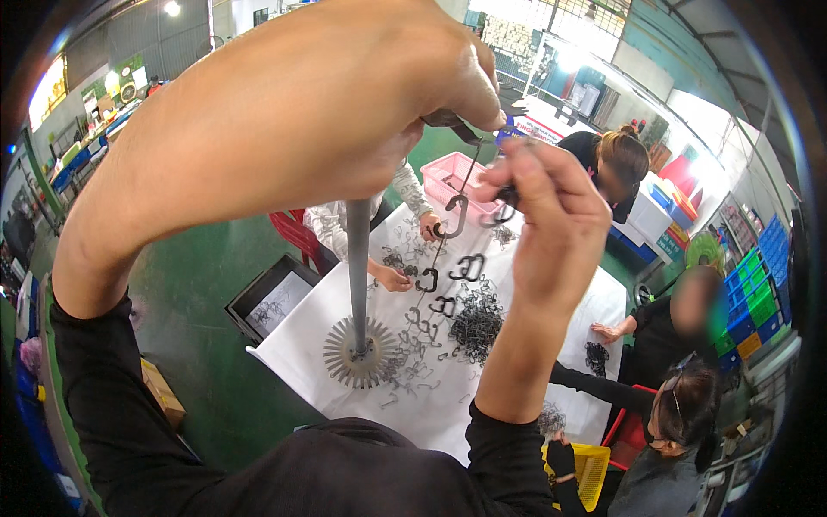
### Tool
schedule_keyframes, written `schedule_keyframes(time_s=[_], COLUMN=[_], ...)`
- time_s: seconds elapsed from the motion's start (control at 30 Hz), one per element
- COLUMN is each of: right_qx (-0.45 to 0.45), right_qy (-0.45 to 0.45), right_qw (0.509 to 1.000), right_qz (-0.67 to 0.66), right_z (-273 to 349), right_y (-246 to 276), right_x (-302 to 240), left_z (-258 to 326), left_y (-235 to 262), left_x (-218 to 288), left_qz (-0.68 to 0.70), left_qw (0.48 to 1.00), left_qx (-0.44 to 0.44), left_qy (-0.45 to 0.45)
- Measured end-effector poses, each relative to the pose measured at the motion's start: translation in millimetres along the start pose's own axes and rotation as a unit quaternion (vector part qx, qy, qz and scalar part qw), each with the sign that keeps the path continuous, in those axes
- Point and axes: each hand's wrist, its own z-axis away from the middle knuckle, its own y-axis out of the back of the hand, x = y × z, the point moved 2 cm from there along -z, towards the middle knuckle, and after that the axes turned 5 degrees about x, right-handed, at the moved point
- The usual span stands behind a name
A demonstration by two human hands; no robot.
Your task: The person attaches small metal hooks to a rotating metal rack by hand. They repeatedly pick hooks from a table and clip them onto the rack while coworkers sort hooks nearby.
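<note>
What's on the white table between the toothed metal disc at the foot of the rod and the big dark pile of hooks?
In the head view, loose hooks lie scattered on the white table between the toothed disc and the dark pile; the stretch is not bare.

Bright, even indoor light w/ overhead lamps top left; windows blown out at top. Strong fisheye bend, dark vignette at rim. Left hand close to lens, soft. White tabletop sharp, faint shadows.
</note>
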Motion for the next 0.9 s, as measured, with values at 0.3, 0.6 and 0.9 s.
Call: schedule_keyframes(time_s=[0.3, 0.6, 0.9], right_qx=[-0.119, -0.008, -0.050], right_qy=[-0.055, -0.050, 0.004], right_qw=[0.991, 0.998, 0.998], right_qz=[0.039, 0.033, -0.042], right_z=[3.4, 12.0, 8.1], right_y=[20.5, -4.3, -9.3], right_x=[-2.1, -1.2, 2.2], left_z=[10.1, 0.4, 10.2], left_y=[2.8, 16.1, 4.6], left_x=[3.4, 5.4, -4.1], left_qz=[-0.076, -0.026, -0.027], left_qw=[0.996, 0.991, 0.995], left_qx=[-0.027, -0.111, -0.092], left_qy=[-0.027, 0.068, 0.030])
